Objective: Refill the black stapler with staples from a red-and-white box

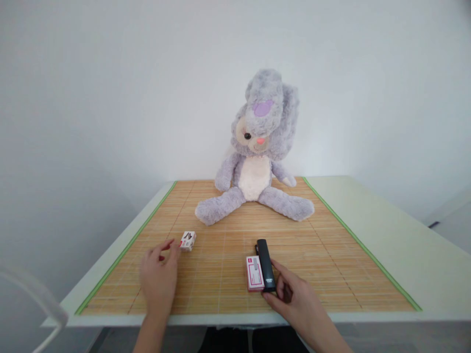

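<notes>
A small white box with dark and red print [188, 240] lies on the bamboo mat, left of the middle. My left hand [160, 274] is just beside its near left corner, fingers bent and a little apart, not closed around it; whether a fingertip touches it I cannot tell. A black stapler [266, 264] lies lengthwise nearer the front. My right hand [294, 299] grips its near end, with the index finger along its right side and the thumb at the front end. Against the stapler's left side sits a white and pink box [254, 273].
A grey plush rabbit [253, 179] sits at the back of the green-edged bamboo mat [221, 289], its legs spread forward. The mat lies on a pale table [375, 215] against a white wall. A white curved bar [44, 299] shows at the lower left.
</notes>
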### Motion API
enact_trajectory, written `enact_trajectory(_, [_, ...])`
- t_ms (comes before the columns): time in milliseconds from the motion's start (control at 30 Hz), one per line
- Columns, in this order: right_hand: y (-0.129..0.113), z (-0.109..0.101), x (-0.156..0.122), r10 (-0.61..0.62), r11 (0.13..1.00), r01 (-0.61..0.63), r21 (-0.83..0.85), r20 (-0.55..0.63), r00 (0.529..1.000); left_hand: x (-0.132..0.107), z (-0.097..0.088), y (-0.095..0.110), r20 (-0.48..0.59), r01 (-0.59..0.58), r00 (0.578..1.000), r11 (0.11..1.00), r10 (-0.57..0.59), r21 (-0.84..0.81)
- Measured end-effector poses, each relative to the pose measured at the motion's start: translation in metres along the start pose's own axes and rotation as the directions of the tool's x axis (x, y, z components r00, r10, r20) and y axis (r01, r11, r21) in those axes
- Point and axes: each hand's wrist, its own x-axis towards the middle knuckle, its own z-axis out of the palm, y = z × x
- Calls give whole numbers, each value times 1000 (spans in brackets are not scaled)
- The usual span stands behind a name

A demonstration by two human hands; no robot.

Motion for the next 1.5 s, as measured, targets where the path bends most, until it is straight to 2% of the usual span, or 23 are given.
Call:
enact_trajectory(100, [-2,1,2,-8,1000,8,-3,-32,999,20,0,-5,192,46,981,998,-39,-32])
enact_trajectory(167, [-4,2,3,-17,1000,16,-9,-48,999,20,6,0,253,32,967,998,-16,-58])
enact_trajectory(267, [-4,2,5,-20,1000,19,-23,-56,998,8,23,17,333,26,943,991,19,-129])
enact_trajectory(433, [-5,1,6,-4,999,2,-45,-45,999,-22,52,53,469,32,877,959,109,-283])
enact_trajectory(567, [-9,-3,8,4,999,-5,-45,-12,1000,-42,61,74,531,28,827,930,185,-367])
enact_trajectory(733, [-12,-5,10,-28,996,27,-86,-7,1000,-63,62,86,564,22,792,913,233,-408])
enact_trajectory(967, [-12,-2,8,-74,994,74,-83,0,997,-75,66,89,578,50,786,908,221,-415])
enact_trajectory(1167, [-13,-1,6,-87,988,85,-127,-7,996,-80,61,92,558,52,802,905,215,-423])
enact_trajectory(1233, [-10,2,3,-81,990,80,-119,-9,997,-87,58,92,533,61,823,902,198,-428])
enact_trajectory(1300, [-6,6,0,-84,989,79,-123,-36,996,-98,56,92,476,118,870,880,132,-460])
enact_trajectory(1367, [-3,13,-4,-101,983,86,-159,-86,991,-115,55,93,440,229,897,812,38,-537])
enact_trajectory(1433, [-2,20,-8,-119,972,89,-217,-132,984,-132,56,97,487,336,874,717,5,-611])
enact_trajectory(1500, [-5,25,-10,-128,960,83,-266,-157,979,-146,56,103,552,391,833,678,27,-623])
